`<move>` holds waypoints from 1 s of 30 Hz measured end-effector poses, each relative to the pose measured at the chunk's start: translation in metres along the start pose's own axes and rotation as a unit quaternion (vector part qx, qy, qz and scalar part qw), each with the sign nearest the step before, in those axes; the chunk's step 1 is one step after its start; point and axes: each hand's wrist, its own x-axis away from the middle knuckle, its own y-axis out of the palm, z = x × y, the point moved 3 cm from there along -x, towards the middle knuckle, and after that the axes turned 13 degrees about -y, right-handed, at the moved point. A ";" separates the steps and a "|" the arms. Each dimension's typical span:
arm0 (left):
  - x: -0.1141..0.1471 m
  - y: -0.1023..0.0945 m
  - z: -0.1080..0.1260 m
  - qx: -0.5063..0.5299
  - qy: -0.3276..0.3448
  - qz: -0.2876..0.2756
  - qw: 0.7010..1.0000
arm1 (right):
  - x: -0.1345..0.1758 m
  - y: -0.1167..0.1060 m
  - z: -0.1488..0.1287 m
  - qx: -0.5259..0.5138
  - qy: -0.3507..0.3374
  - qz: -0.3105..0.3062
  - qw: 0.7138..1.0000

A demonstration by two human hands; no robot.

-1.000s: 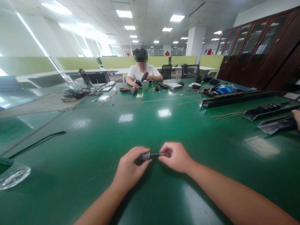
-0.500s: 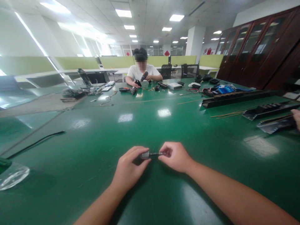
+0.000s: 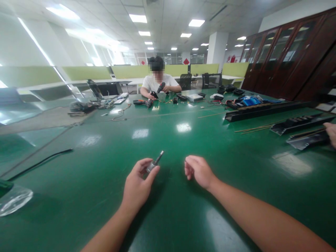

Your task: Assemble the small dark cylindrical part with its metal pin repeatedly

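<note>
My left hand (image 3: 138, 183) grips a small grey cylindrical part with a thin shaft (image 3: 151, 166) between thumb and fingers, above the green table. The dark shaft slants up and to the right and ends in a pale tip. My right hand (image 3: 198, 170) is closed with its fingers curled, a short way right of the part and apart from it. Whether anything small sits in those fingers is hidden.
Across the green table (image 3: 115, 140) a person (image 3: 160, 82) holds a power drill (image 3: 161, 86). Another drill (image 3: 143, 102) lies nearby. Black metal channels (image 3: 301, 123) and thin rods lie right, beside another person's hand (image 3: 331, 133). A black cable (image 3: 42, 161) lies left.
My right hand has come off the shaft's end and its fingers have curled. My left hand has drawn slightly left and tilted the part, so its shaft now points up and right.
</note>
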 end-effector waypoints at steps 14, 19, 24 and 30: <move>-0.011 0.000 -0.011 0.140 -0.101 -0.004 0.985 | 0.001 0.002 0.000 0.008 -0.003 -0.024 1.000; -0.011 0.000 -0.009 0.141 -0.097 -0.014 0.985 | 0.002 0.002 -0.001 0.015 -0.001 -0.027 1.000; -0.010 -0.001 -0.010 0.136 -0.088 0.001 0.987 | 0.001 0.002 -0.003 0.031 0.005 -0.041 0.999; -0.003 -0.006 0.001 0.115 -0.077 0.011 0.990 | 0.001 0.003 -0.006 0.047 -0.007 -0.045 0.998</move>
